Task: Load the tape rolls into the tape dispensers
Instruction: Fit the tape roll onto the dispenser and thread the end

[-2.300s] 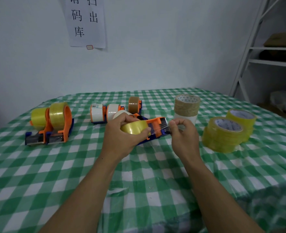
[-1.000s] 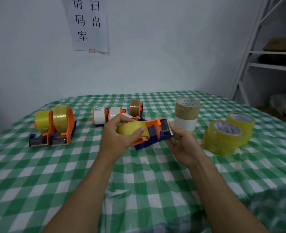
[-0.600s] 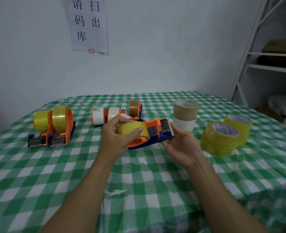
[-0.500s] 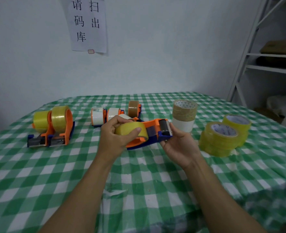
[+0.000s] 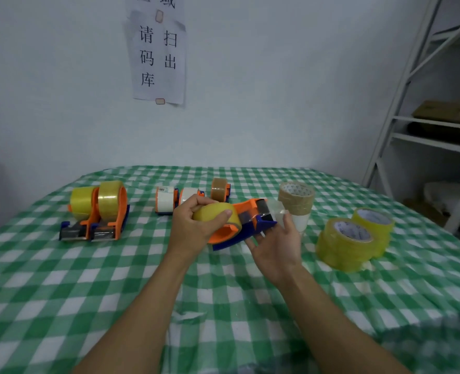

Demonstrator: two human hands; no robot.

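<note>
Hub of orange-and-blue plastic tape dispenser (image 5: 250, 213) is hiding behind translucent yellow tape roll (image 5: 218, 215) seated on it. Left hand (image 5: 193, 229) is gripping roll; right hand (image 5: 277, 247) is lying straight-fingered under dispenser's nose, above green checked tablecloth (image 5: 115, 279).

Left hand (image 5: 196, 228) curled — right hand (image 5: 277, 247) flat

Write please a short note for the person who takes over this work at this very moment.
Left hand grips the yellow roll seated on the orange-blue dispenser.
Right hand is open, fingers straight under the dispenser's nose, where a clear tape end seems to stick out.
Done: two yellow-loaded dispensers at left, three small loaded dispensers at back.
Left: probably finish threading this one and set it down. Loose rolls: brown-on-white stack, yellow stacks at right. No empty dispenser in view.
</note>
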